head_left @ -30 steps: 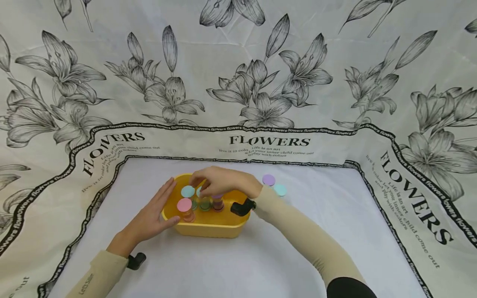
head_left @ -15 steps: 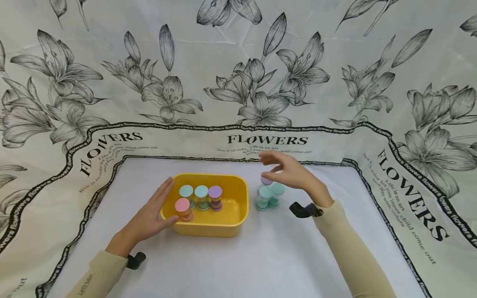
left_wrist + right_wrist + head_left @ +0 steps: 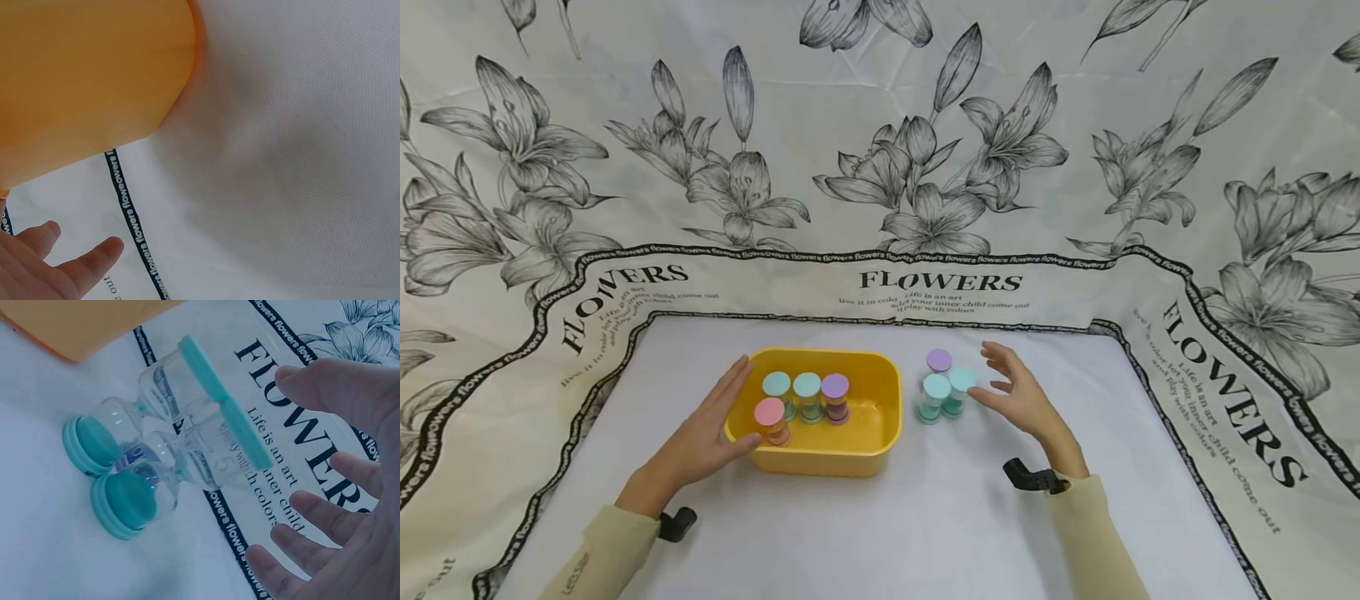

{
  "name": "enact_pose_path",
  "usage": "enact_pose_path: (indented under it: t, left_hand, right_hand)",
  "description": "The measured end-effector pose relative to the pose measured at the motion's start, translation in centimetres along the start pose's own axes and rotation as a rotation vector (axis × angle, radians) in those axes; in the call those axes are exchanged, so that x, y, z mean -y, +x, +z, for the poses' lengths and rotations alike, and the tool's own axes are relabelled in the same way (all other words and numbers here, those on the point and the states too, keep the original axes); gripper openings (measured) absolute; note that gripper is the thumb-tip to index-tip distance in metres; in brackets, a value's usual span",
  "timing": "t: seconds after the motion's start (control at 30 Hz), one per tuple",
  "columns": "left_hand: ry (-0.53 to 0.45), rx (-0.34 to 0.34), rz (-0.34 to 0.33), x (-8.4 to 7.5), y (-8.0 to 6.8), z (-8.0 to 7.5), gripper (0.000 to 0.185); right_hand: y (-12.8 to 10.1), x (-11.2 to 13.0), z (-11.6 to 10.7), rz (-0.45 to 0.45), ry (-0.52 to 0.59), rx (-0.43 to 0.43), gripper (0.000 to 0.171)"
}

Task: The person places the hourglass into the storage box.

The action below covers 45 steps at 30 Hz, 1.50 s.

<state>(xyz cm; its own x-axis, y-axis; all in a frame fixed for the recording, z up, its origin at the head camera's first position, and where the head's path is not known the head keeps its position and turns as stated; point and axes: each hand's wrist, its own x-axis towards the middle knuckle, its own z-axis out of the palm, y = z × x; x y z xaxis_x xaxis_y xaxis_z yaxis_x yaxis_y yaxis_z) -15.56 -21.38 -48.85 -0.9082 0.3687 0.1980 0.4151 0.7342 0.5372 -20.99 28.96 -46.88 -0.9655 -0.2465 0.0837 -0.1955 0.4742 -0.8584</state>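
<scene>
Your left hand (image 3: 703,437) lies flat with straight fingers against the left outer wall of the yellow tub (image 3: 857,450), holding nothing; in the left wrist view only fingertips show beside the tub's orange-yellow wall (image 3: 87,81). Inside the tub four sand timers stand upright: a pink-capped one (image 3: 771,414) at the front left, then two teal-capped ones (image 3: 777,386) (image 3: 807,387) and a purple-capped one (image 3: 835,387) in a row behind. Your right hand (image 3: 1018,396) is spread and relaxed, gripping nothing, just to the right of three more timers on the white cloth (image 3: 925,533): two teal ones (image 3: 936,388) (image 3: 961,381) side by side and a purple one (image 3: 939,361) behind them. The nearest fingers are close to the right teal timer; contact cannot be told
</scene>
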Motion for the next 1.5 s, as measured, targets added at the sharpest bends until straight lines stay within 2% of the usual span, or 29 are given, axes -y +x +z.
enact_pose_path:
  t: [0.23,0.53,0.77,1.1,1.5]
  left_hand:
    - [-0.005,-0.004,0.004,-0.2,0.2,0.0,0.102]
    - [-0.016,0.014,0.0,-0.6,0.4,-0.3,0.103]
    - [-0.017,0.012,-0.003,-0.5,0.3,-0.2,0.103]
    - [-0.015,0.009,-0.001,-0.3,0.3,-0.1,0.103]
    - [-0.013,0.007,-0.018,-0.3,0.3,-0.1,0.102]
  right_hand:
    - [-0.5,-2.8,1.4,0.08,0.058,-0.001,0.084]
    - [0.1,-3.9,2.2,0.133,0.041,0.001,0.064]
    - [0.5,-3.2,1.9,0.153,-0.024,0.021,0.055]
    - [1.0,-2.2,0.6,0.109,-0.058,0.043,0.051]
    - [2.0,2.0,-2.9,0.02,-0.111,0.041,0.046]
